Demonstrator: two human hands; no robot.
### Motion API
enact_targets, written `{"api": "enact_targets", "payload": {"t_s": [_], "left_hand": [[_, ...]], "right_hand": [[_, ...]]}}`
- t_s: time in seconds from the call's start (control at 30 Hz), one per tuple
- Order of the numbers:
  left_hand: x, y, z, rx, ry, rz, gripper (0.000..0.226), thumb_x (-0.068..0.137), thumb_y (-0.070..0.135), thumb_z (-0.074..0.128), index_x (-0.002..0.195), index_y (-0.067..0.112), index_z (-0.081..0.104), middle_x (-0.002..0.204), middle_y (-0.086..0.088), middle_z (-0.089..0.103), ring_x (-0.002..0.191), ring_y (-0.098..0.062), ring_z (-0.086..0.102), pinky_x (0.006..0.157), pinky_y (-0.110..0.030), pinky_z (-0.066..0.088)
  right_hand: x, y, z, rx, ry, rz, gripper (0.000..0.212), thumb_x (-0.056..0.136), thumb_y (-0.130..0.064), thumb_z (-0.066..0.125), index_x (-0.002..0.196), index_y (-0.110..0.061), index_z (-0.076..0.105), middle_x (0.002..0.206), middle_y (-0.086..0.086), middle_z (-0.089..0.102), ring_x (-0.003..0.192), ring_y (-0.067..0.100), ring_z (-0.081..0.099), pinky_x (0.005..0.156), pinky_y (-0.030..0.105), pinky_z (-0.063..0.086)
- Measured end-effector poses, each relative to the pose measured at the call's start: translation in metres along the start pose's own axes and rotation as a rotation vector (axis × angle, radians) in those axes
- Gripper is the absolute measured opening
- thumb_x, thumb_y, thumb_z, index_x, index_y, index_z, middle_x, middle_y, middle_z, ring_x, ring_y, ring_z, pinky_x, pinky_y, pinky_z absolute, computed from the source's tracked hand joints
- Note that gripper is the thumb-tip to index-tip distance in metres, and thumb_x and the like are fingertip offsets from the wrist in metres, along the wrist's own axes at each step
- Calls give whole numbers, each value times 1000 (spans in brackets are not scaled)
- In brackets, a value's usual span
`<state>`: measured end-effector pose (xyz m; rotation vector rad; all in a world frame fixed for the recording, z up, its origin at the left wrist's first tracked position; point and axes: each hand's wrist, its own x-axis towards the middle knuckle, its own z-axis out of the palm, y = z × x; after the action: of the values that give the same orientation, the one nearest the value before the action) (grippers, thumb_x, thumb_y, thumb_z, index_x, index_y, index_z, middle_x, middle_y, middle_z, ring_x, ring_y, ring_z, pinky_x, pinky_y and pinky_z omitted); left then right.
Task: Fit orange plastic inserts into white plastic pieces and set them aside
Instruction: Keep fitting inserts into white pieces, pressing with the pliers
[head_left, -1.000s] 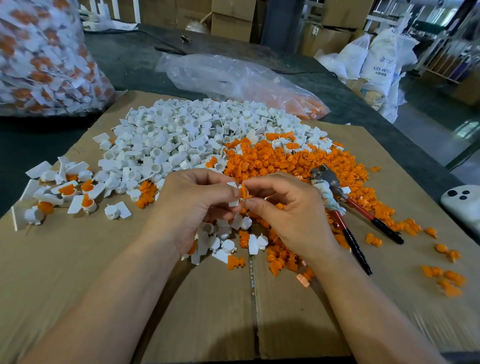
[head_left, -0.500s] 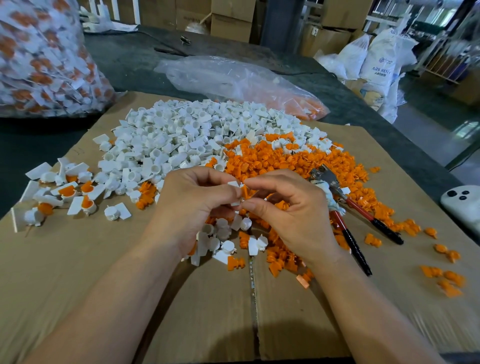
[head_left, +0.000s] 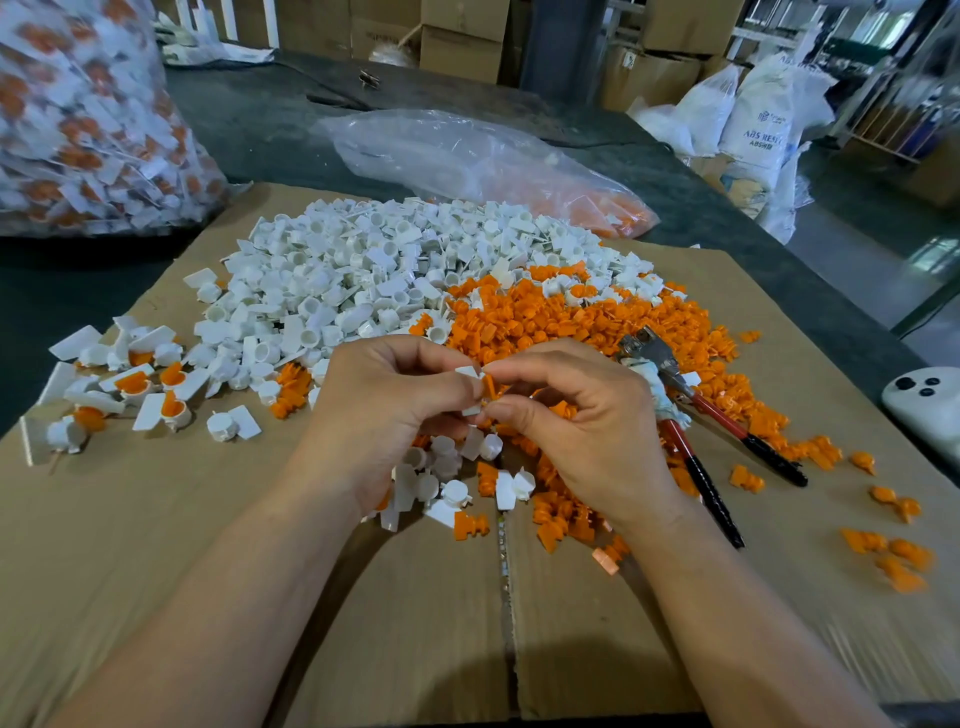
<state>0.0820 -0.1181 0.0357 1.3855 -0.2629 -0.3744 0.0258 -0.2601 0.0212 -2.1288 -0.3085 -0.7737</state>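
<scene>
Fingers of the left hand (head_left: 384, 410) pinch the small white plastic piece (head_left: 470, 372), and fingers of the right hand (head_left: 587, 431) pinch the upright orange plastic insert (head_left: 488, 387) touching it.

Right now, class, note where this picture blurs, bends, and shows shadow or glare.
Head view: sharp where the left hand pinches a white piece and the right hand an insert; the full bag at far left and the cardboard at lower right smear; the wide lens stretches the forearms toward the corners; soft shadow lies between them; the clear bag shows mild sheen.
</scene>
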Motion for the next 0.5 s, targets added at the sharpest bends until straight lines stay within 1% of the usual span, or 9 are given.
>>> {"api": "enact_targets", "payload": {"t_s": [0.17,0.5], "left_hand": [[0,0,0,3,-1,2,30,68,-11,68,50,12,68,52,-8,64,45,-15,61,45,-19,51],[0,0,0,9,-8,3,29,68,-10,68,51,14,69,52,-6,64,46,-14,61,44,-19,50]], "right_hand": [[0,1,0,1,4,-3,28,73,-10,70,100,-15,65,87,-5,62,80,2,58,69,9,43],[0,0,0,-2,14,-8,28,72,-12,71,99,-20,64,85,-5,63,77,5,59,68,12,46]]}}
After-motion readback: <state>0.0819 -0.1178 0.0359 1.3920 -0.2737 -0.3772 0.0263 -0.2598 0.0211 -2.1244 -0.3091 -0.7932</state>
